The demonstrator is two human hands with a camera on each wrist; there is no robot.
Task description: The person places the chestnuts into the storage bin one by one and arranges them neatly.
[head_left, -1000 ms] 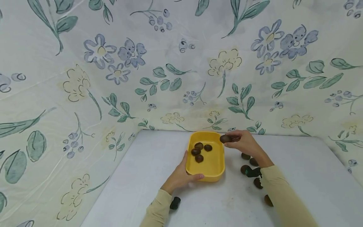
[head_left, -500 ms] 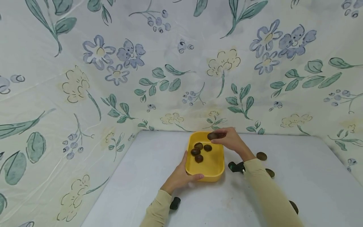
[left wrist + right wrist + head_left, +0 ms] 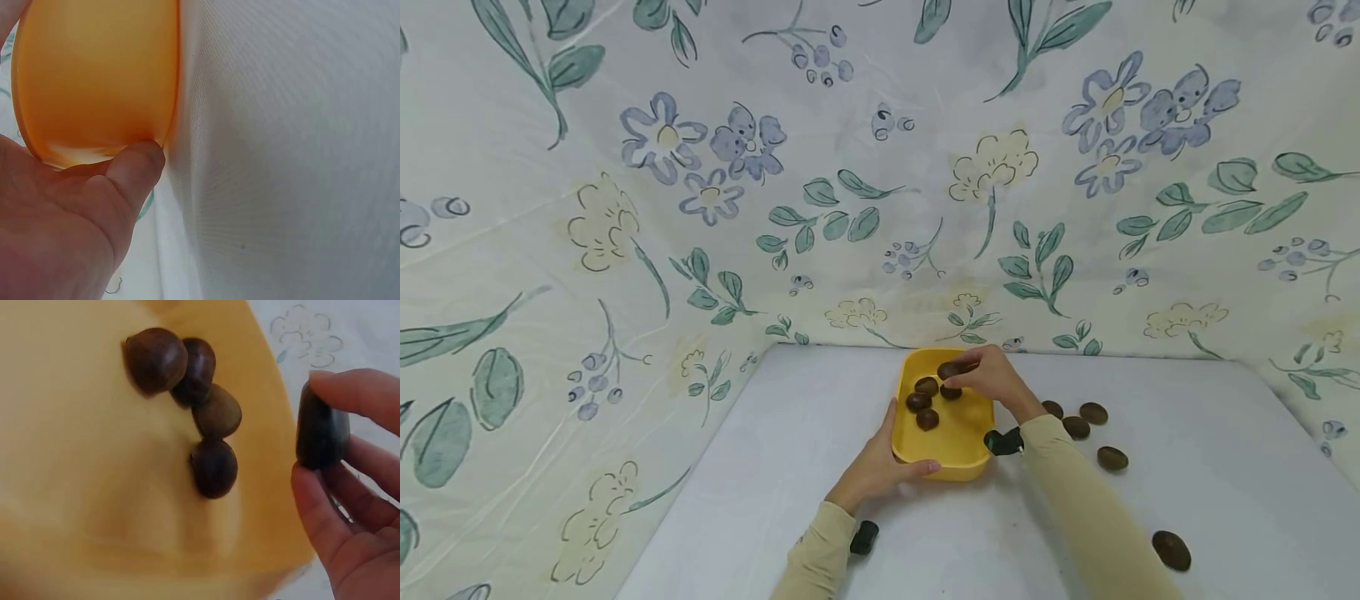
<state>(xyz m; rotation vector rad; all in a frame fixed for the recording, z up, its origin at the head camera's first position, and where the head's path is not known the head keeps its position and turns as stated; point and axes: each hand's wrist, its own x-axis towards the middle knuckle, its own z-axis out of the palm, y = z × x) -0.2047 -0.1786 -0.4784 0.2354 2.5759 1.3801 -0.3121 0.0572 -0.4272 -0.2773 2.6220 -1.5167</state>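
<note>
My left hand [image 3: 872, 467] is gripping the near-left corner of a shallow yellow plastic tray [image 3: 958, 446], most fingers hidden. Inside, four glossy brown chestnuts [image 3: 927, 419] are lying bunched. Above its far end, my right hand [image 3: 996, 375] is pinching another chestnut [image 3: 319, 428]; its palm is hard to make out. Rightward, five loose chestnuts [image 3: 1112, 458] are resting on the white desk [image 3: 760, 467], one partly behind my sleeve [image 3: 1082, 500].

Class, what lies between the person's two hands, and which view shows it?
The head view shows the yellow tray between the left hand and right hand, with four chestnuts lying in it.
</note>
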